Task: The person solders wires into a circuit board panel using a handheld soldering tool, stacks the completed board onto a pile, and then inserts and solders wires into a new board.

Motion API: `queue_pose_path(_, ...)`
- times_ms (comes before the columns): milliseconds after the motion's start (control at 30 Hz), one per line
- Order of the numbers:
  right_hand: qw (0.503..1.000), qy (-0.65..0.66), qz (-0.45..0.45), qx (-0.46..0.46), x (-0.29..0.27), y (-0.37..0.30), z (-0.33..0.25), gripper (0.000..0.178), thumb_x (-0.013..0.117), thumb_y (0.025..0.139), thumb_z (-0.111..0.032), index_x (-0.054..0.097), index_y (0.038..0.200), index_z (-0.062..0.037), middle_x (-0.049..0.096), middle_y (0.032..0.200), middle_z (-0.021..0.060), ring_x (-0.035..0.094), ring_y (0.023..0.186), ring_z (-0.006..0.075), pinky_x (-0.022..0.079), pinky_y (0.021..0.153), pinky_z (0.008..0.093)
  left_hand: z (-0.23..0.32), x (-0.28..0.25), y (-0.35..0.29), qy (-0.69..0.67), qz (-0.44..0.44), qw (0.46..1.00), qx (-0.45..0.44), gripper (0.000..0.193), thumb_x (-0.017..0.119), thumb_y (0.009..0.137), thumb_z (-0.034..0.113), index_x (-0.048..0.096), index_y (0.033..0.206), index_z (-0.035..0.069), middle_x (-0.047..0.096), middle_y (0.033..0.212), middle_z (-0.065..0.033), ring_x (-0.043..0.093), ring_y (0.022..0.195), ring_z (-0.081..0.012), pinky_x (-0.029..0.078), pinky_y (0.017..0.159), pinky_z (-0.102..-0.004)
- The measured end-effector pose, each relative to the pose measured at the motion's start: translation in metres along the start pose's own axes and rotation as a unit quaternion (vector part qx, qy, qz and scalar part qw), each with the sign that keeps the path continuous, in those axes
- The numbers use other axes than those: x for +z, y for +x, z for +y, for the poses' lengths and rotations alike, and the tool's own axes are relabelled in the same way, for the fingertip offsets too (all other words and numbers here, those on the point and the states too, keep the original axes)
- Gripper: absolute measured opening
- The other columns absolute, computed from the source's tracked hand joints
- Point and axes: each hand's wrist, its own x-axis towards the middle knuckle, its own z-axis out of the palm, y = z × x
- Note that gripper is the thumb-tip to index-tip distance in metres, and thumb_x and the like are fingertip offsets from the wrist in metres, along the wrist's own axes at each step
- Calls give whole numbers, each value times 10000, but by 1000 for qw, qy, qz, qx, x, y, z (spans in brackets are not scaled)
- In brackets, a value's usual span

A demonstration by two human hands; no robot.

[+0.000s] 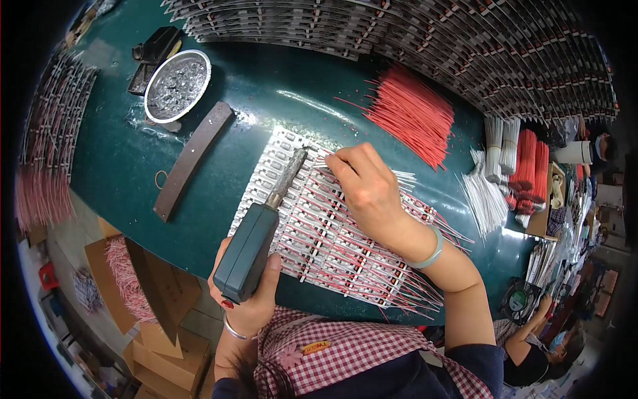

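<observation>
A dark green, block-handled soldering iron point(256, 236) is gripped in the left hand point(247, 292), whose fingers are wrapped tightly round the lower end of the handle; a red-painted nail is seen at the handle's bottom edge. The tool's long axis runs diagonally, from the handle near the body up and to the right, and its crusted grey metal tip point(287, 178) points away from the person, ending just left of the right hand's fingertips.

The right hand point(367, 187) is laid palm-down on a panel of white circuit strips point(312, 233) threaded with thin red and white wires. Its fingers are bent and drawn close together, the tips pressed down on the wires at the panel's upper edge; whether a single wire is pinched cannot be told. A pale green bangle point(430, 249) is worn on that wrist.

The panel lies on a dark green tabletop point(266, 86), its near edge close to the table's front rim, beside the left hand. Beyond the fingertips of the right hand, bare table surface is left before a loose bundle of red wires point(412, 113). To the left of the iron's tip, a long brown curved bar point(191, 159) is laid diagonally, and farther up a round foil dish point(177, 85) is set. White wire bundles point(488, 193) lie well to the right of the right wrist.
</observation>
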Motion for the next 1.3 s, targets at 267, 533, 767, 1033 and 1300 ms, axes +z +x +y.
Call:
queue_pose_path(267,999,4,12,-33,-5,-5,-12,360,644,689,60,677,1047,49,644,944,130,611,832,278,527,689,364,-3,-3,1,7,12,998,65,261,773,799,23,678,1031,-53,653,939,-107,645,779,-195,512,707,-283)
queue_pose_path(533,998,-18,-11,-53,2,-7,-7,363,634,725,-24,651,1073,77,606,965,122,581,861,256,517,698,345,-3,-5,2,-4,-16,997,74,250,761,795,-5,675,1023,-65,644,925,-106,627,766,-183,499,690,-281)
queue_pose_path(767,998,-30,-20,-48,1,-7,-9,363,633,724,-32,649,1070,78,597,956,124,577,863,258,519,708,349,-3,-5,6,13,-46,996,70,226,764,798,-13,662,993,-58,636,909,-107,620,754,-183,501,686,-289)
queue_pose_path(1033,998,-31,-22,-51,1,-5,-10,354,631,723,-38,647,1056,80,592,953,126,572,866,260,519,721,348,-1,-3,6,32,-47,995,81,218,765,797,-15,663,987,-51,639,899,-110,634,755,-194,508,687,-297)
queue_pose_path(1300,999,-27,-21,-24,0,-4,-14,332,644,729,2,664,1058,43,639,970,132,610,854,275,527,722,358,-6,-8,-2,26,-19,998,47,225,766,802,24,687,1001,-47,654,912,-111,643,752,-201,517,685,-295)
